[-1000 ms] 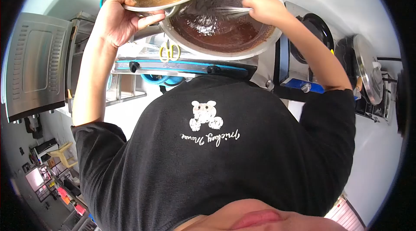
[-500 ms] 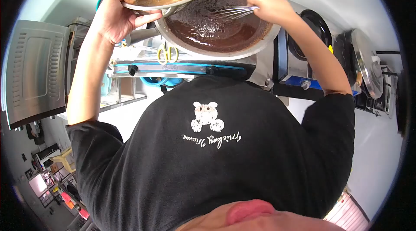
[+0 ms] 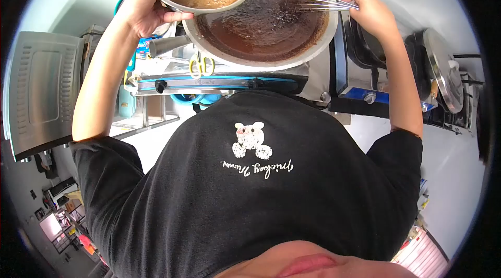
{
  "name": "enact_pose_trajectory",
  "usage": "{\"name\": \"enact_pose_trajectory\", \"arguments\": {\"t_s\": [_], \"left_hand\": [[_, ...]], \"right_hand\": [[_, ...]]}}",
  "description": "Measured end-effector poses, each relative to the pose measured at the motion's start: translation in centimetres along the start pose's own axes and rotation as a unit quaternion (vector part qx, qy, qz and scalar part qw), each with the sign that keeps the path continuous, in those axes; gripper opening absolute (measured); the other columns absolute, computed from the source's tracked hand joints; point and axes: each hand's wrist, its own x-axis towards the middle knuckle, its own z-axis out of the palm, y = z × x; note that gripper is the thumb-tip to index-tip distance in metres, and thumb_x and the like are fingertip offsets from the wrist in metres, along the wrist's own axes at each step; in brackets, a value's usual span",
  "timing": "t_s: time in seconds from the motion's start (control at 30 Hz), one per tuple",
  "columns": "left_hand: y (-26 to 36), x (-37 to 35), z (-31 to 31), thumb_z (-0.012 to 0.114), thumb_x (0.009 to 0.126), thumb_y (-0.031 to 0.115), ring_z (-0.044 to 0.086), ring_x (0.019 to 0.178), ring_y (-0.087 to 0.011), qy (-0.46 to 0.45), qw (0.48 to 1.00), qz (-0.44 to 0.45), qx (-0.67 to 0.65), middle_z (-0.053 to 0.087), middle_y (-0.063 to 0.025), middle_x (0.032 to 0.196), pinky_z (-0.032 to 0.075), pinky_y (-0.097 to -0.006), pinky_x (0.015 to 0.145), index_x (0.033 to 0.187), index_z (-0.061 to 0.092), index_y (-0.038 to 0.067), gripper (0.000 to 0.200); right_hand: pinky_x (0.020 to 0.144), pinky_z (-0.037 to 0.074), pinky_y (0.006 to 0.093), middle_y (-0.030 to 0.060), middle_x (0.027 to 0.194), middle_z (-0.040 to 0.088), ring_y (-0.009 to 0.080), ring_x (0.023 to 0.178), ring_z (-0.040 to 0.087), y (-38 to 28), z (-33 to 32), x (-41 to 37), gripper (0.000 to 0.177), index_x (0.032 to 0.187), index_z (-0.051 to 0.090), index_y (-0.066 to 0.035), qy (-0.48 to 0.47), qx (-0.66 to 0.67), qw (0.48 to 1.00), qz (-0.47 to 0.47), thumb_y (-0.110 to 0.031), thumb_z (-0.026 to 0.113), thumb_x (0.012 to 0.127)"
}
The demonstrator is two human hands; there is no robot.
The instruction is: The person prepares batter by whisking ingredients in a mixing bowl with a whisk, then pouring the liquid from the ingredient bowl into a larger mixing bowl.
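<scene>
Right hand [image 3: 371, 13]: clenched round the whisk [image 3: 319, 2], wires over the dark mixture at the large pan's [image 3: 192, 35] right side
Left hand [image 3: 148, 7]: gripping the rim of the small bowl [image 3: 194, 8], above the pan's far left edge

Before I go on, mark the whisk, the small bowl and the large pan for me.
Whisk [image 3: 339, 5]: head view, on the wires near the handle end.
Small bowl [image 3: 209, 11]: head view, on its near rim.
Large pan [image 3: 261, 66]: head view, on its near rim.

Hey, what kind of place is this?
Probably a kitchen: a large pan of dark mixture sits on a stove, and a whisk is in the right hand.
</scene>
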Motion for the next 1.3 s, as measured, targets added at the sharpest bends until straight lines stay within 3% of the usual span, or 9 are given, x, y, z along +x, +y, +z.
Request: {"name": "enact_pose_trajectory", "arguments": {"t_s": [0.07,0.4,0.5,0.57,0.8,0.87,1.1,1.17,1.3], "left_hand": [[-0.1,0.6,-0.1,0.041,0.076,0.005,0.058,0.079,-0.0291,0.010,1.000,-0.018,0.013,0.046,-0.0188,0.094,0.059,-0.0380,0.061,0.098,0.038,-0.011,0.028],[-0.3,1.6,1.0,0.042,0.075,0.007,0.059,0.072,-0.0280,0.026,0.997,-0.005,0.077,0.045,-0.0172,0.092,0.059,-0.0343,0.058,0.094,0.040,-0.010,0.026],[-0.5,2.1,0.9,0.043,0.075,0.008,0.059,0.068,-0.0271,0.022,0.997,-0.005,0.077,0.045,-0.0169,0.090,0.059,-0.0341,0.057,0.091,0.040,-0.009,0.023],[-0.6,2.3,0.8,0.043,0.075,0.008,0.058,0.065,-0.0257,0.029,0.996,0.002,0.090,0.044,-0.0154,0.084,0.059,-0.0340,0.056,0.086,0.040,-0.007,0.019],[-0.6,2.6,1.1,0.043,0.075,0.009,0.056,0.061,-0.0233,0.050,0.991,0.023,0.119,0.042,-0.0113,0.076,0.059,-0.0336,0.055,0.077,0.040,-0.004,0.013],[-0.6,3.1,0.8,0.039,0.080,0.011,0.061,0.077,-0.0250,0.064,0.989,0.010,0.132,0.055,-0.0168,0.082,0.058,-0.0335,0.060,0.092,0.045,-0.010,0.025],[-0.2,2.3,0.4,0.034,0.077,0.008,0.058,0.084,-0.0401,0.025,1.000,-0.003,-0.005,0.052,-0.0278,0.096,0.057,-0.0404,0.071,0.101,0.037,-0.017,0.036],[-0.2,2.4,-0.5,0.033,0.074,0.008,0.054,0.090,-0.0464,-0.028,0.993,-0.063,-0.097,0.048,-0.0340,0.099,0.054,-0.0457,0.076,0.105,0.030,-0.021,0.042],[-0.8,2.0,-1.3,0.030,0.073,0.007,0.048,0.090,-0.0560,-0.087,0.979,-0.049,-0.177,0.047,-0.0429,0.093,0.052,-0.0484,0.078,0.111,0.021,-0.021,0.048]], "right_hand": [[0.070,0.045,0.0396,0.0125,0.083,0.061,0.0288,0.081,0.058,0.0,-0.3,-0.4,0.027,0.099,0.058,-0.013,-0.017,-0.006,1.000,0.015,-0.013,0.050,0.073],[0.072,0.045,0.0397,0.0128,0.086,0.061,0.0293,0.083,0.058,0.4,-0.1,-1.0,0.028,0.101,0.056,-0.014,-0.010,0.018,0.999,0.030,-0.014,0.051,0.073],[0.063,0.043,0.0354,0.0098,0.071,0.058,0.0240,0.068,0.056,0.9,0.5,-1.1,0.028,0.097,0.059,-0.014,0.052,0.030,0.998,0.002,-0.012,0.049,0.071],[0.071,0.045,0.0403,0.0124,0.087,0.062,0.0296,0.084,0.058,0.5,0.2,-1.1,0.028,0.101,0.056,-0.015,0.008,0.027,0.999,0.024,-0.014,0.051,0.074],[0.070,0.045,0.0394,0.0118,0.085,0.062,0.0287,0.082,0.059,0.1,0.3,-1.0,0.028,0.101,0.056,-0.016,0.012,0.041,0.999,0.022,-0.014,0.050,0.073],[0.069,0.045,0.0389,0.0115,0.083,0.062,0.0283,0.081,0.059,0.0,0.2,-0.9,0.028,0.101,0.057,-0.016,0.006,0.040,0.999,0.025,-0.015,0.050,0.073],[0.067,0.045,0.0385,0.0107,0.080,0.062,0.0274,0.078,0.059,0.2,0.7,-0.4,0.029,0.100,0.058,-0.016,0.019,0.039,0.999,0.004,-0.015,0.049,0.072],[0.067,0.044,0.0381,0.0100,0.078,0.061,0.0266,0.076,0.059,-0.4,0.3,-0.3,0.028,0.097,0.058,-0.016,0.005,0.031,0.999,0.013,-0.014,0.049,0.071],[0.067,0.044,0.0382,0.0091,0.077,0.061,0.0263,0.076,0.059,-3.3,0.8,0.7,0.025,0.094,0.058,-0.015,0.003,-0.008,1.000,-0.029,-0.014,0.048,0.071]]}}
